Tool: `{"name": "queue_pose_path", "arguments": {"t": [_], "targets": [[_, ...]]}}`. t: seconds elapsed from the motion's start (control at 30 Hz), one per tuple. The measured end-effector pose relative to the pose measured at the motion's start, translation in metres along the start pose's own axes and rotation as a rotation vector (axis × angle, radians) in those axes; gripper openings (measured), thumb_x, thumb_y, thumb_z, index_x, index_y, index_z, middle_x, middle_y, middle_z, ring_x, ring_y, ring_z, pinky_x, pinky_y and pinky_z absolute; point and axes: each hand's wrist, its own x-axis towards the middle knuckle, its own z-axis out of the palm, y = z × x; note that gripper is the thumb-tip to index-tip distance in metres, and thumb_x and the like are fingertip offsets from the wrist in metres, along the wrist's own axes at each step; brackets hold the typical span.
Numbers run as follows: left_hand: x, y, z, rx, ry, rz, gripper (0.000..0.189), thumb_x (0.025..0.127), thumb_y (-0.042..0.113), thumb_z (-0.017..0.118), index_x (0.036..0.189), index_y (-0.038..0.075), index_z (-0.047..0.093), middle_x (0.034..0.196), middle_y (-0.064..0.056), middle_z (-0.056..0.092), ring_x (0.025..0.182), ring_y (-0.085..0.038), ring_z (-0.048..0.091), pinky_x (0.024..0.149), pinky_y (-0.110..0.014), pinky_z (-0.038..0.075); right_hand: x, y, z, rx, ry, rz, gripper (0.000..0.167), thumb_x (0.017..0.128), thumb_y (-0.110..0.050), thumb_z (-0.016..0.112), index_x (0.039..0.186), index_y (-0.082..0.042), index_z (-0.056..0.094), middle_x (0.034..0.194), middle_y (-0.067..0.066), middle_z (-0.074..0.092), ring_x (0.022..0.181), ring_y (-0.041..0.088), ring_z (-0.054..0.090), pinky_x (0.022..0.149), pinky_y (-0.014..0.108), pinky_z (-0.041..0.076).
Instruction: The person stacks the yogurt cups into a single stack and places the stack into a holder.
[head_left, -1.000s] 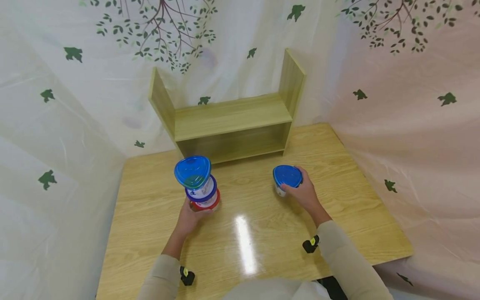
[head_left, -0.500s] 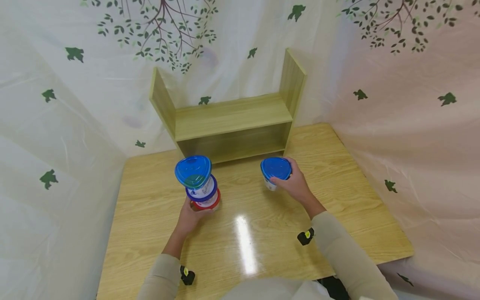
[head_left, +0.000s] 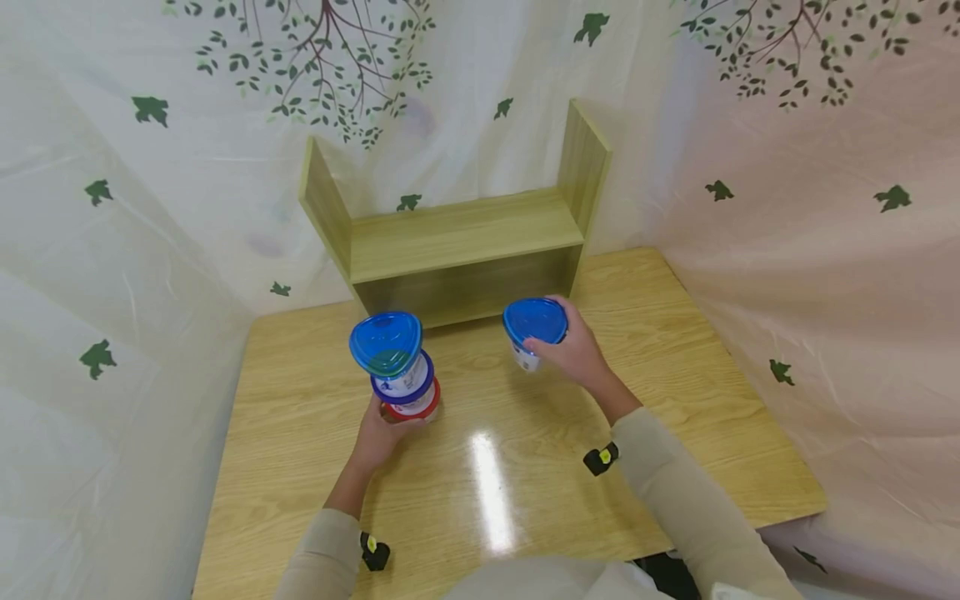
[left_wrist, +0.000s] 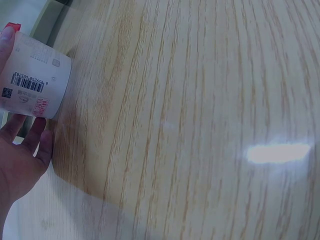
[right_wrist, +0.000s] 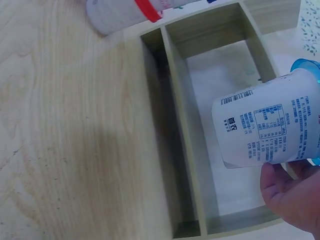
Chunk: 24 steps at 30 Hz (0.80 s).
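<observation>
A stack of three lidded plastic tubs stands on the left side of the table. The top tub has a rounded blue lid, the middle tub a dark blue rim, and the bottom tub a red lid. My left hand grips the bottom tub, fingers on one side and thumb up by the red lid. To the right, my right hand holds another white tub with a blue lid. That tub is raised off the table, near the shelf, and apart from the stack.
A two-level wooden shelf stands at the back of the wooden table. Printed fabric walls close in the back and sides. Black wrist cameras sit on both wrists.
My right hand has carried its blue-lidded tub leftward and farther back, closer to the stack and shelf. The left hand and the stack stay in place.
</observation>
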Motion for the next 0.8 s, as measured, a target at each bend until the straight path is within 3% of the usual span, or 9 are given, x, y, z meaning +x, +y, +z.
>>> {"name": "queue_pose_path", "arguments": {"t": [0.2,0.57,0.8], "targets": [[-0.001,0.000,0.000,0.010,0.011,0.008,0.092,0.076,0.035,0.090,0.150,0.034,0.035,0.149,0.003,0.045,0.140,-0.030,0.037,0.115,-0.059,0.030,0.005,-0.016,0.002,0.005,-0.028,-0.044,0.089,0.085,-0.041,0.081,0.154,-0.017,0.029,0.152,0.022,0.038,0.134,0.049,0.042,0.097,0.065,0.047],[0.000,0.002,-0.001,-0.022,-0.016,-0.030,0.095,0.079,0.026,0.089,0.154,0.034,0.030,0.154,0.001,0.041,0.145,-0.029,0.033,0.118,-0.056,0.026,0.006,-0.044,0.012,0.053,-0.063,-0.121,0.086,0.086,-0.036,0.081,0.153,-0.016,0.030,0.150,0.020,0.040,0.131,0.046,0.046,0.095,0.061,0.051],[-0.009,0.027,-0.003,-0.027,-0.043,-0.035,0.092,0.082,0.017,0.086,0.155,0.024,0.030,0.155,-0.005,0.040,0.144,-0.032,0.033,0.117,-0.056,0.028,0.007,-0.070,0.018,0.013,-0.058,-0.160,0.085,0.085,-0.038,0.080,0.152,-0.018,0.032,0.150,0.018,0.041,0.130,0.045,0.047,0.093,0.060,0.052]]}}
